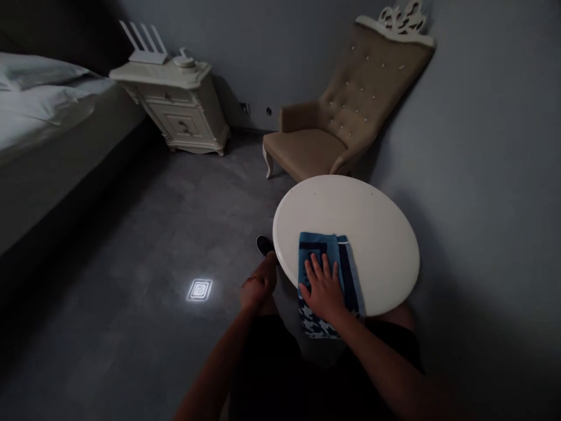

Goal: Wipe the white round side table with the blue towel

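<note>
Right hand (325,295) lies flat, fingers (325,266) spread; left hand (254,290) rests on leg (270,272).

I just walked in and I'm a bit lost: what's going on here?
A person's right hand lies flat, fingers spread, on a folded blue patterned cloth on a round white table. The cloth overhangs the edge nearest the person. The left hand rests on the person's leg, with nothing visibly held. A tan armchair stands just beyond the table.

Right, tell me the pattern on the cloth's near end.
Navy and pale houndstooth on the cloth's near end, seen in the head view.
</note>
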A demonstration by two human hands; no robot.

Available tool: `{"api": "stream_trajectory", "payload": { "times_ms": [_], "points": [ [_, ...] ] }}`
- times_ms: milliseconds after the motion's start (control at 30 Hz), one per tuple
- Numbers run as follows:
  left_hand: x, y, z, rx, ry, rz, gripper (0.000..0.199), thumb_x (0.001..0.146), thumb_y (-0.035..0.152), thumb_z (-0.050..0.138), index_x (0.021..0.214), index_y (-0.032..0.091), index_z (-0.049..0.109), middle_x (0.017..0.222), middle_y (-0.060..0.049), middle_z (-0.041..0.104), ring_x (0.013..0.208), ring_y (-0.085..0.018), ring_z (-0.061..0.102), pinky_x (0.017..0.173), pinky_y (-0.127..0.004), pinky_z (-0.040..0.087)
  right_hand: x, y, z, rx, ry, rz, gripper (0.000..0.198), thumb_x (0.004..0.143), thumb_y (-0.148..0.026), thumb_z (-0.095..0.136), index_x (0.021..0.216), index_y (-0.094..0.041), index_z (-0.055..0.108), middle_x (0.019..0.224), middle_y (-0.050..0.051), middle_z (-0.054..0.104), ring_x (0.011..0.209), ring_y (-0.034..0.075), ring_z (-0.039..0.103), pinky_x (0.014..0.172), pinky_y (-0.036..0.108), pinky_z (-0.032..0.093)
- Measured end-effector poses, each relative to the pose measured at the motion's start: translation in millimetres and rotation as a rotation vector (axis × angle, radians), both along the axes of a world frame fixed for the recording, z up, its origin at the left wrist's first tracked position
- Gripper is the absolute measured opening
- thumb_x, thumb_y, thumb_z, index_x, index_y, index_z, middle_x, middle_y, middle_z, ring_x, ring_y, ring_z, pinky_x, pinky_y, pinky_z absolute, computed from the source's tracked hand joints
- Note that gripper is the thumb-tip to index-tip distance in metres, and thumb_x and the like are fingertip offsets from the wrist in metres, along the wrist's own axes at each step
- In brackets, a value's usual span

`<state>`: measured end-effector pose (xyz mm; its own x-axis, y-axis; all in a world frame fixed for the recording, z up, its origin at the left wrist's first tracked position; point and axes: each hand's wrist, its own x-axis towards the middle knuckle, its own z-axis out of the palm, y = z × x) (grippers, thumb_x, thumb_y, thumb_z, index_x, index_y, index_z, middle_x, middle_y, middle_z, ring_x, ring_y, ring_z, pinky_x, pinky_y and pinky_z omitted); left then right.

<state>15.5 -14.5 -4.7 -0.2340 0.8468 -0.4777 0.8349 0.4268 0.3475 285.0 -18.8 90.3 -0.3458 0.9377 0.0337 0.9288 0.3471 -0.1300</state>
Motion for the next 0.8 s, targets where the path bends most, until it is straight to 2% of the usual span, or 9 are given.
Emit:
{"api": "stream_trajectory", "payload": {
  "times_ms": [100,200,300,367,633,733,800],
  "points": [
    [-5,0,-3.5,-0.024,0.042,-0.053,0.060,0.116,0.050,0.042,0.134,0.010,0.084,0.134,-0.026,0.081,0.123,-0.038,0.079,0.102,-0.043,0.058,4,0,-1,-0.016,0.026,0.008,0.093,0.108,-0.071,0.043,0.178,-0.049,-0.015,0.185,-0.011,0.011,0.176,0.038,0.011,0.139,0.078,0.028],
    [-9,1,-7.0,-0.045,0.057,-0.056,0.062,0.117,0.050,0.039,0.132,0.011,0.084,0.132,-0.026,0.082,0.121,-0.038,0.079,0.100,-0.043,0.058,8,37,6,-0.059,-0.003,-0.013,0.085,0.110,-0.068,0.042,0.184,-0.046,0.006,0.188,-0.007,0.017,0.177,0.041,0.012,0.139,0.080,0.025],
    [-12,4,-12.5,-0.067,0.071,-0.045,0.060,0.116,0.051,0.039,0.129,0.015,0.085,0.132,-0.022,0.083,0.122,-0.037,0.079,0.099,-0.041,0.059,12,103,15,-0.097,-0.041,-0.073,0.079,0.114,-0.062,0.038,0.186,-0.032,0.028,0.191,0.003,0.019,0.177,0.047,0.013,0.139,0.081,0.020],
    [-14,5,-17.2,-0.065,0.073,-0.055,0.058,0.115,0.050,0.039,0.124,0.017,0.086,0.130,-0.021,0.083,0.121,-0.036,0.079,0.097,-0.041,0.059,15,157,20,-0.104,-0.069,-0.118,0.079,0.115,-0.061,0.036,0.184,-0.022,0.035,0.192,0.009,0.019,0.177,0.049,0.014,0.139,0.081,0.018],
    [-25,12,-24.7,-0.085,0.088,-0.036,0.055,0.115,0.050,0.040,0.116,0.021,0.087,0.125,-0.020,0.083,0.113,-0.035,0.079,0.092,-0.041,0.058,27,372,18,-0.080,-0.108,-0.196,0.082,0.116,-0.064,0.025,0.185,-0.019,0.030,0.193,0.011,0.019,0.177,0.047,0.014,0.139,0.078,0.014],
    [-27,16,-23.6,-0.090,0.096,-0.036,0.056,0.115,0.050,0.039,0.116,0.020,0.086,0.122,-0.019,0.083,0.112,-0.033,0.079,0.092,-0.039,0.057,34,426,15,-0.098,-0.088,-0.215,0.084,0.115,-0.065,0.024,0.185,-0.019,0.029,0.193,0.011,0.020,0.176,0.047,0.014,0.139,0.079,0.012],
    [-27,18,-22.4,-0.101,0.096,-0.027,0.054,0.115,0.050,0.039,0.114,0.021,0.085,0.122,-0.018,0.083,0.114,-0.032,0.079,0.093,-0.038,0.056,39,445,14,-0.099,-0.073,-0.224,0.084,0.115,-0.065,0.024,0.184,-0.019,0.030,0.193,0.011,0.022,0.176,0.047,0.014,0.139,0.079,0.012]
  ]
}}
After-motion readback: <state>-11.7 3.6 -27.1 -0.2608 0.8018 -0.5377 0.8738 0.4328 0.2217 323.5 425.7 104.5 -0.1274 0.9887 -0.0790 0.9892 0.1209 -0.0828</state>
